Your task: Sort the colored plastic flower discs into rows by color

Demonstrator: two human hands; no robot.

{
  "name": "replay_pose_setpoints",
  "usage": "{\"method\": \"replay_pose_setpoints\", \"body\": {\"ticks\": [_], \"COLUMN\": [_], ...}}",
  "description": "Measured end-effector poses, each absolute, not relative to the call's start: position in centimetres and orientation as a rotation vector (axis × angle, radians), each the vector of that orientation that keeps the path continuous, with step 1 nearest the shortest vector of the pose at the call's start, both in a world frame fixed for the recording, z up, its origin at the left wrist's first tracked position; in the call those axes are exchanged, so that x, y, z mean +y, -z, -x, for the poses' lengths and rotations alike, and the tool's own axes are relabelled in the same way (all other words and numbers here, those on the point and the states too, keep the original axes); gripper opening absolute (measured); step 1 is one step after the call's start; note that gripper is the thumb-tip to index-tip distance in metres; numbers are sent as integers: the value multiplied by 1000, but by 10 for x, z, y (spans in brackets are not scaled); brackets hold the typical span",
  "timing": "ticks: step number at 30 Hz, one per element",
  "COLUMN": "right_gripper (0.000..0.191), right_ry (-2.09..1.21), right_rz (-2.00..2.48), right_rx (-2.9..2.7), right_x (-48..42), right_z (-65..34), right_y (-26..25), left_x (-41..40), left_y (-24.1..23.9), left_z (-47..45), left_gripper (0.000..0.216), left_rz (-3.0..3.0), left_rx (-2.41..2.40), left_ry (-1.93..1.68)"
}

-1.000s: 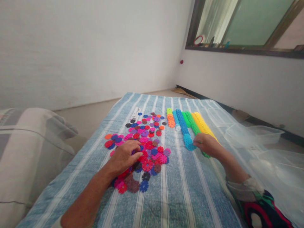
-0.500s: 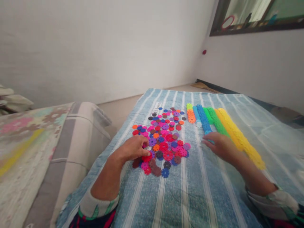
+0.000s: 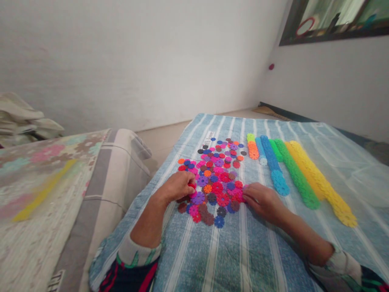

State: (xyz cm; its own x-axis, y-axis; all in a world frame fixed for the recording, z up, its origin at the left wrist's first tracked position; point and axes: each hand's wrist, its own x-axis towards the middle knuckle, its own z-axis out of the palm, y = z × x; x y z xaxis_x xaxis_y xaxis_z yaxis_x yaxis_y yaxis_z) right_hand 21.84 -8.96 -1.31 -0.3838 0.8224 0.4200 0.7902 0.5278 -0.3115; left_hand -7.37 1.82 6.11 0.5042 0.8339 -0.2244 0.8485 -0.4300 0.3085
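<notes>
discs [image 3: 219,178] lie heaped mid-cloth [image 3: 243,251], left hand [image 3: 178,187] pinching a red disc [image 3: 192,186] at the heap's left edge, right hand [image 3: 263,201] loosely spread, fingertips touching its right edge.

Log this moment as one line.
left hand: pinching red disc | right hand: fingertips on loose disc pile | stacked colour rows: right of pile, untouched | surface: striped cloth

Bare striped cloth [image 3: 231,255] lies open along the near edge; loose discs [image 3: 219,178] crowd the middle; stacked disc rods [image 3: 296,176] bar the right side, with a narrow bare strip between; a cushion [image 3: 121,170] borders the left.
</notes>
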Motion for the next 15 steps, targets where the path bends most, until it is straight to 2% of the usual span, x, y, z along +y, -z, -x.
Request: {"method": "replay_pose_setpoints", "body": {"ticks": [4, 9, 15], "right_gripper": [26, 25, 23], "right_ry": [-52, -14, 4], "right_rz": [1274, 1252, 1272], "right_rx": [-2200, -2115, -2098], "right_x": [-89, -90, -91], "right_z": [-217, -215, -215], "right_y": [19, 23, 31], "left_x": [29, 34, 38], "left_y": [-51, -46, -43], "left_z": [85, 92, 99], "left_gripper": [3, 19, 23], "left_rz": [-2345, -2284, -2322], "left_rx": [1397, 1376, 1443], "left_ry": [-130, -312, -352]}}
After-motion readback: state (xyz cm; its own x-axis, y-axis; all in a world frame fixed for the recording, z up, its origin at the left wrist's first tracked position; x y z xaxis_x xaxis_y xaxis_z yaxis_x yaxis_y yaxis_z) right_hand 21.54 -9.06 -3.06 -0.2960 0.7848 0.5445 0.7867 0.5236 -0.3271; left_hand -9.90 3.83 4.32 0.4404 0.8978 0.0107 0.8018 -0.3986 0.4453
